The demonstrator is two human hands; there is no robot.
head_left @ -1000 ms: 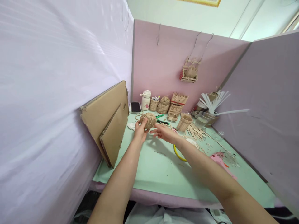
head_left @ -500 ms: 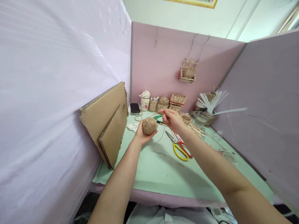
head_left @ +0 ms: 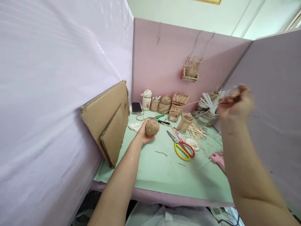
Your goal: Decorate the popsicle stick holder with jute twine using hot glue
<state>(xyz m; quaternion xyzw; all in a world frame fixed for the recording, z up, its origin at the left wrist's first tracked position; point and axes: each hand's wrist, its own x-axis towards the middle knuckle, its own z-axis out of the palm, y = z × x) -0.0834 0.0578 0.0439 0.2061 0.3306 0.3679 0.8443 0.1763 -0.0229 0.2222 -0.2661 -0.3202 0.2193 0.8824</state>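
A ball of brown twine point(head_left: 152, 127) rests in my left hand point(head_left: 145, 135), whose fingers curl under and around it. Out to the right, my right hand point(head_left: 235, 100) is raised and blurred, its fingers closed on a strand of twine point(head_left: 195, 102) that stretches back toward the ball. Just right of the ball, scissors point(head_left: 181, 145) with one yellow and one red handle lie on the green tabletop point(head_left: 160, 175). Green-handled pliers point(head_left: 162, 121) lie behind the ball.
Cardboard sheets point(head_left: 105, 122) lean at the left. Along the back stand a white bottle point(head_left: 146, 100), a phone point(head_left: 136, 107) and stick-covered holders point(head_left: 185, 122). Wooden sticks point(head_left: 197, 130), a white dish point(head_left: 192, 144) and a pink glue gun point(head_left: 217, 159) lie at the right.
My right hand has moved far to the right and up, drawing out a long strand of twine. My left hand still holds the ball in nearly the same spot.
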